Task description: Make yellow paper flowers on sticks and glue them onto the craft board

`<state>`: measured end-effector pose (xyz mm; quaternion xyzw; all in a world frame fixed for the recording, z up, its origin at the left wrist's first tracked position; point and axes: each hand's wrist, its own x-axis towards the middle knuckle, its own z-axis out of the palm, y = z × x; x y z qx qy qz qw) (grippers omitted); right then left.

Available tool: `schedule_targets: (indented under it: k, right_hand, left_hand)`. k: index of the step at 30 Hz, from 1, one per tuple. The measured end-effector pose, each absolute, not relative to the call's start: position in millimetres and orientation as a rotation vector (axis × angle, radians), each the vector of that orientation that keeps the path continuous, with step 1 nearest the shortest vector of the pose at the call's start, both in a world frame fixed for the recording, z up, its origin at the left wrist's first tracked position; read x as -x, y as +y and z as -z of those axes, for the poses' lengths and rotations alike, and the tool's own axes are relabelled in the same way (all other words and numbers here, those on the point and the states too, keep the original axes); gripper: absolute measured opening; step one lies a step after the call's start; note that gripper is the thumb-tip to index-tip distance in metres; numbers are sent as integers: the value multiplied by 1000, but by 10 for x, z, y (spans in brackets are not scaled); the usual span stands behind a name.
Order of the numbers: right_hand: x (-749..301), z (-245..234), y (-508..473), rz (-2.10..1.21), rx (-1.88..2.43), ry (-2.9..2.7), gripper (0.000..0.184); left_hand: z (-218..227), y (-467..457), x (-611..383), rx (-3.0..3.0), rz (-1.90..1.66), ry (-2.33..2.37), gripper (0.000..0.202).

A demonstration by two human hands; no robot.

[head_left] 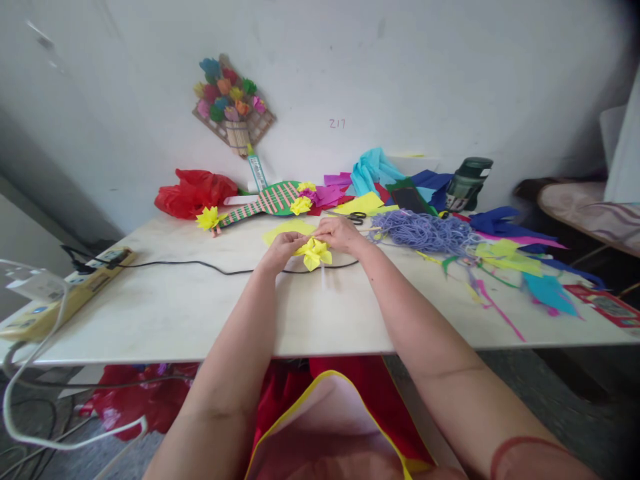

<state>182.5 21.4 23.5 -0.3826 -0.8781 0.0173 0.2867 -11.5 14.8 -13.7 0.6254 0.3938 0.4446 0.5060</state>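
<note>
Both hands meet over the white table [200,307] at a yellow paper flower [316,254]. My left hand [287,249] pinches the flower's left side. My right hand [341,236] has its fingers closed on the flower's upper edge. The blossom faces me, its petals spread below the fingertips, and a thin pale strip hangs under it. Behind the hands lies a flat sheet of yellow paper [286,231]. Black-handled scissors [357,217] rest just beyond my right hand. My fingertips partly hide the back of the flower.
A green guitar-shaped craft [270,202] with yellow flowers lies at the back, near a red plastic bag [193,193]. Tangled purple yarn [425,232], coloured paper scraps [550,292] and a dark bottle [469,185] occupy the right. A black cable [215,268] runs from a power strip [70,293].
</note>
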Motion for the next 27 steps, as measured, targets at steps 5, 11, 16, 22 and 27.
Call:
schedule_targets:
  k: [5,11,16,22,27]
  right_hand:
    - [-1813,-209,220,-125,1018,-2303,19]
    - [-1806,-165,246,-185,1049,-2300,19]
    - [-1834,-163,272,-235,1046,-2314,21]
    - [-1869,-189,272,-278,1093,-2345,23]
    - [-1875,-181,262,-337,1146,-2331,23]
  left_hand:
    - [109,109,108,-1545,-1059,944,41]
    - [77,85,71,-1550,-1082,1020,40]
    - [80,94,57,-1550,-1137,1082,39]
    - [69,87,60,-1541,-1167,1098,35]
    - [73,93,63,-1545,-1154,1104,33]
